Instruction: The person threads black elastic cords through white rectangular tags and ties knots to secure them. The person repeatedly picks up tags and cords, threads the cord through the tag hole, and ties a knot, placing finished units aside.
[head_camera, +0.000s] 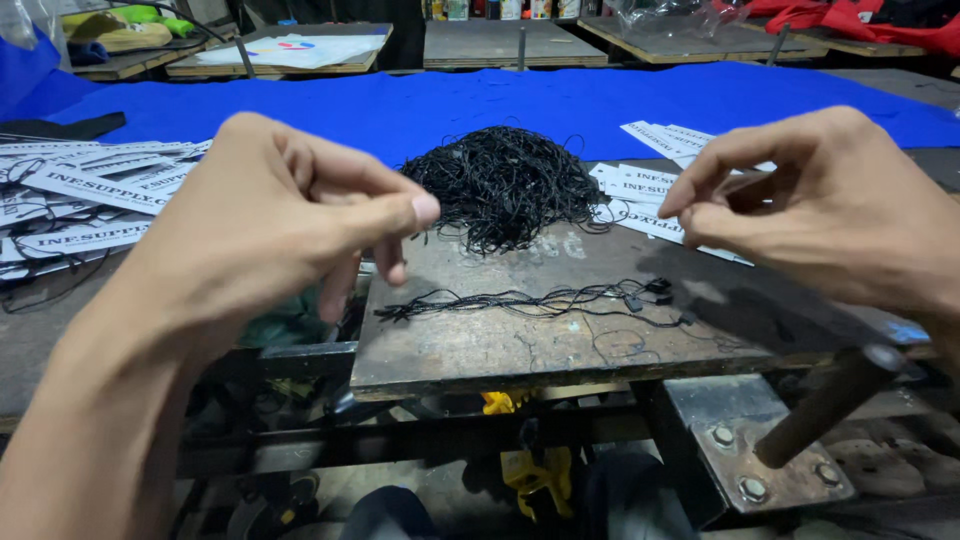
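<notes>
Left hand (290, 215): raised over the surface's left edge, thumb and fingers pinched together; whether a cord sits in the pinch cannot be told.
Right hand (820, 205): raised at the right, thumb and forefinger pressed tip to tip, other fingers curled; nothing clearly held.
Cord pile (505, 185): tangled black heap at the back of the surface, between the two hands.
Loose cords (530, 300): a thin bundle laid flat across the surface, in front of the pile.
Surface (480, 345): worn dark board.
Tags (90, 190): white printed strips, stacked far left and behind the right hand.
Cloth (560, 100): blue, spread behind the pile.
</notes>
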